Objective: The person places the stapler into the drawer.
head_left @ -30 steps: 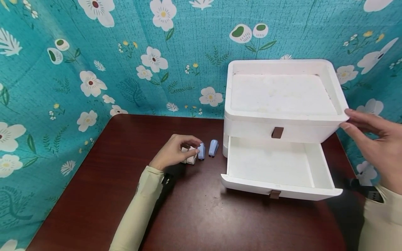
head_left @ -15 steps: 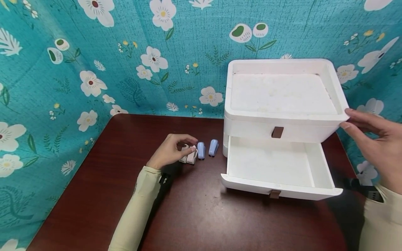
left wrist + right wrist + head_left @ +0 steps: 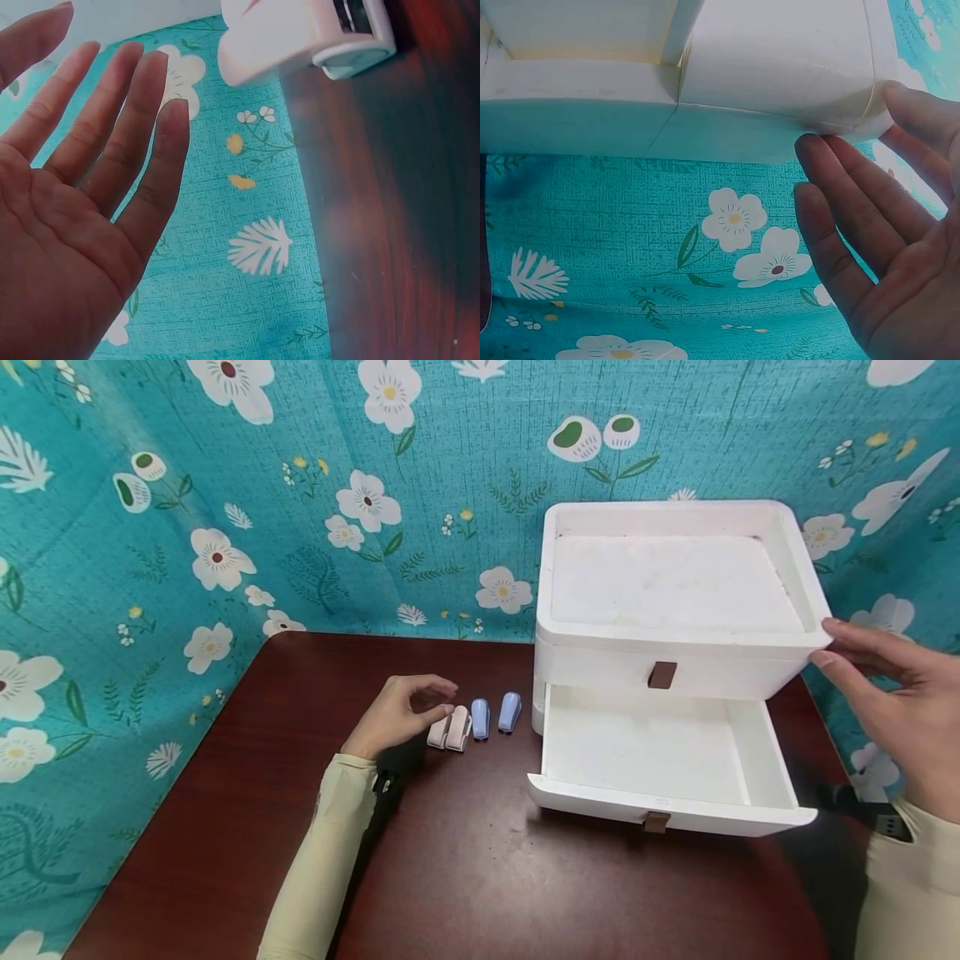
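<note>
On the table stand two small pale pink clip-like pieces (image 3: 458,729), side by side, their exact kind unclear. To their right lie two small blue pieces (image 3: 481,720) of similar shape, apart from each other. My left hand (image 3: 401,714) hovers beside the pink pair, fingers loosely spread and holding nothing; its thumb overlaps the pair's back end in the head view, contact unclear. In the left wrist view one pink piece (image 3: 285,37) sits beyond the hand. My right hand (image 3: 900,693) touches the front right corner of the white drawer cabinet (image 3: 592,656) with thumb and fingertips.
The cabinet's lower drawer (image 3: 720,814) is pulled out, nothing inside it; the upper drawer (image 3: 720,672) is closed. A shallow tray top (image 3: 675,581) crowns the cabinet. A floral teal cloth (image 3: 450,527) hangs behind the dark brown table (image 3: 480,877).
My left hand has drawn left, away from the nearer blue piece and off the pink pieces, which now show more fully. The right hand stays at the cabinet corner.
</note>
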`<move>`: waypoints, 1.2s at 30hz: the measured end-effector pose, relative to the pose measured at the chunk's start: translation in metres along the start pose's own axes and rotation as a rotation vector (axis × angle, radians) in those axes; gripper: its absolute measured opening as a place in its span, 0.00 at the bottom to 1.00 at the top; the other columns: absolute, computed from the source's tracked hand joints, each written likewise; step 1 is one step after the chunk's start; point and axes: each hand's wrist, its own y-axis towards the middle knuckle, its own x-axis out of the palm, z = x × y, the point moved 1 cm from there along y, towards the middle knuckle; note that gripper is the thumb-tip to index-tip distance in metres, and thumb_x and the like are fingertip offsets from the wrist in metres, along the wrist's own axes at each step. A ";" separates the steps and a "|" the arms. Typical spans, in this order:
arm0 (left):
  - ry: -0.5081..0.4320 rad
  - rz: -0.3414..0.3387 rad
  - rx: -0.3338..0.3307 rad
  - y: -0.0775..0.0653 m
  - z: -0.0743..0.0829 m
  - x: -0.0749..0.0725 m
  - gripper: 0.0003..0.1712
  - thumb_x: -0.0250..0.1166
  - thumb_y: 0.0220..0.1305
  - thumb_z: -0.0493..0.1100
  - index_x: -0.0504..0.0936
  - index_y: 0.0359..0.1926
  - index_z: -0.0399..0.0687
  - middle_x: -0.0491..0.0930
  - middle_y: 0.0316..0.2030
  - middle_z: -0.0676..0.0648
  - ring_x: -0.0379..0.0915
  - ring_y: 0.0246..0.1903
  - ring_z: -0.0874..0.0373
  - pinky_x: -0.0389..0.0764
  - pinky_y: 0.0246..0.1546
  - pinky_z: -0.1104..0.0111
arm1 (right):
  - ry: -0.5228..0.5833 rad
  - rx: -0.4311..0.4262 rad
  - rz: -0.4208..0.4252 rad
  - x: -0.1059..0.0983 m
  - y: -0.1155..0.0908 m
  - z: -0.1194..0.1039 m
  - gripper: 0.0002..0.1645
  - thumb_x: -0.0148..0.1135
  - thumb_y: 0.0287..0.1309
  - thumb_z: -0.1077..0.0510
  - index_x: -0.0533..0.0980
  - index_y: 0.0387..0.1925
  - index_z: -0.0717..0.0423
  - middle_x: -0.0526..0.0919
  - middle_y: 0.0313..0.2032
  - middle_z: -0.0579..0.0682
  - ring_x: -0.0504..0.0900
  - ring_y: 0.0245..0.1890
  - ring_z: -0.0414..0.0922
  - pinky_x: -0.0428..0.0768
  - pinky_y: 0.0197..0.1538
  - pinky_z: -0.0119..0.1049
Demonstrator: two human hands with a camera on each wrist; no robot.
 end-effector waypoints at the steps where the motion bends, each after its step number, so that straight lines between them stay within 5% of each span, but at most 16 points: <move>1: 0.001 0.000 -0.002 0.000 -0.001 -0.001 0.16 0.72 0.67 0.41 0.87 0.55 0.54 0.88 0.50 0.49 0.86 0.47 0.59 0.87 0.52 0.57 | -0.002 0.000 0.001 0.000 0.000 0.000 0.24 0.68 0.68 0.59 0.81 0.64 0.49 0.78 0.56 0.14 0.73 0.46 0.11 0.72 0.59 0.16; 20: 0.097 0.025 -0.052 0.002 -0.016 0.000 0.14 0.73 0.66 0.40 0.87 0.52 0.48 0.89 0.49 0.42 0.86 0.44 0.56 0.87 0.49 0.56 | 0.003 0.011 0.001 0.000 0.000 0.000 0.24 0.69 0.67 0.60 0.82 0.64 0.48 0.79 0.58 0.18 0.73 0.47 0.10 0.73 0.60 0.19; 36: 0.238 0.033 -0.111 0.002 -0.020 0.009 0.12 0.72 0.66 0.44 0.89 0.48 0.45 0.89 0.39 0.49 0.84 0.36 0.58 0.86 0.40 0.60 | -0.009 0.006 0.009 -0.001 -0.001 0.001 0.24 0.68 0.68 0.58 0.81 0.64 0.47 0.79 0.60 0.19 0.72 0.46 0.08 0.72 0.66 0.26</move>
